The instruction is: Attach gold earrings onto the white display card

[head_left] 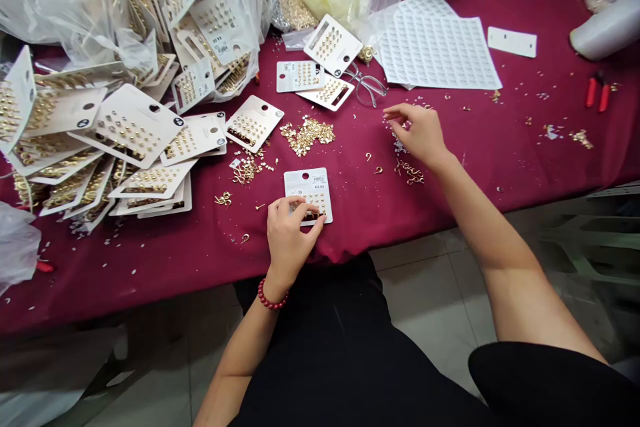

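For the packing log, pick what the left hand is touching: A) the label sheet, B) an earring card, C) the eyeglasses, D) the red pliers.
B: the fingers of the left hand rest on an earring card lying on the red cloth.

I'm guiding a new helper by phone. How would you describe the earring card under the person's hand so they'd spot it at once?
On the maroon tablecloth, look just below the loose pile of gold pieces. The card lies alone there, under the left hand with its red bead bracelet, while most other cards sit in heaps to its left.
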A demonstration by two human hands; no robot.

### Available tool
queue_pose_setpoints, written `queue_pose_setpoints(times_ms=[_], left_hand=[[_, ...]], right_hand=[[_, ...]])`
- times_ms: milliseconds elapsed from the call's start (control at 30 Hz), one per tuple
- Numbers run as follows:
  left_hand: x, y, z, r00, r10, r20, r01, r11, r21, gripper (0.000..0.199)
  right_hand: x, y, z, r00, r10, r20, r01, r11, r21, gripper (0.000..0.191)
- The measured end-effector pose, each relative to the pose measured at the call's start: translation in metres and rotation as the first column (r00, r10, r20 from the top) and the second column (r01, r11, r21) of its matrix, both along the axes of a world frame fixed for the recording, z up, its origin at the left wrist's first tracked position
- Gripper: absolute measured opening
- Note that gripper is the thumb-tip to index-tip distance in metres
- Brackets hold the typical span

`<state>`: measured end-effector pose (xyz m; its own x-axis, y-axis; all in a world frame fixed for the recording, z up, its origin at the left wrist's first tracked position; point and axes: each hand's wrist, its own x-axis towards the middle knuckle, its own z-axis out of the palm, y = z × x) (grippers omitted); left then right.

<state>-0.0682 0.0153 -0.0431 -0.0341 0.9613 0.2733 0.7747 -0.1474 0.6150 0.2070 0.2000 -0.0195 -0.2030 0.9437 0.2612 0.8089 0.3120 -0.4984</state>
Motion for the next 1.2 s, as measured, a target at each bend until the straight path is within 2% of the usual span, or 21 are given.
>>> queue_pose_setpoints(times_ms=[67, 167, 333, 467, 600, 800, 933, 1000, 1067, 1133, 1200], left_hand=[[0.0, 0.0, 0.0, 1.0, 0.003, -0.002, -0.003, 1.0, 0.002, 0.009], [0.0, 0.0, 0.0, 1.0, 0.001, 0.0, -0.001, 1.0, 0.008, 0.01], [0.0, 0.0, 0.0, 1.0, 0.005, 0.006, -0.005, 1.0, 0.003, 0.01], [0.0, 0.0, 0.0, 1.0, 0.006, 0.008, -0.006, 1.0, -0.004, 0.01], [0.0, 0.0, -0.001, 1.0, 0.005, 0.013, -0.005, 1.0, -0.009, 0.009], [0.0, 0.0, -0.001, 1.0, 0.007, 0.012, -0.007, 1.0, -0.012, 0.009], [0.0, 0.0, -0.001, 1.0, 0.011, 0.005, -0.011, 1.0, -0.014, 0.01], [0.0, 0.0, -0.001, 1.0, 0.012, 0.0, -0.012, 1.0, -0.014, 0.01], [0.0, 0.0, -0.001, 1.0, 0.014, -0.004, -0.014, 1.0, -0.016, 0.011], [0.0, 0.0, -0.001, 1.0, 0.016, -0.004, -0.017, 1.0, -0.02, 0.011], [0.0, 0.0, -0.001, 1.0, 0.018, 0.0, -0.018, 1.0, -0.026, 0.011]], right_hand=[[0.021, 0.027, -0.01, 0.999, -0.051, -0.006, 0.051, 0.999, -0.013, 0.026], [0.032, 0.047, -0.019, 0.996, -0.092, -0.013, 0.092, 0.995, -0.042, 0.029], [0.026, 0.047, -0.016, 0.997, -0.072, 0.013, 0.072, 0.997, -0.024, 0.024], [0.032, 0.049, -0.013, 0.997, -0.066, 0.037, 0.067, 0.998, -0.017, 0.024], [0.039, 0.051, -0.013, 0.999, -0.053, -0.007, 0.053, 0.998, -0.027, 0.025], [0.032, 0.053, -0.017, 0.998, -0.017, -0.065, 0.015, 0.999, -0.032, 0.026], [0.028, 0.058, -0.018, 0.994, -0.023, -0.102, 0.021, 0.999, -0.025, 0.017], [0.02, 0.052, -0.013, 0.987, -0.024, -0.159, 0.023, 1.0, -0.006, 0.017], [0.004, 0.033, -0.006, 0.962, 0.008, -0.274, -0.006, 1.0, 0.01, 0.024], [-0.021, 0.001, 0.001, 0.9, 0.093, -0.425, -0.099, 0.995, 0.009, 0.032], [-0.049, -0.04, 0.006, 0.86, 0.187, -0.475, -0.218, 0.976, -0.01, 0.037]])
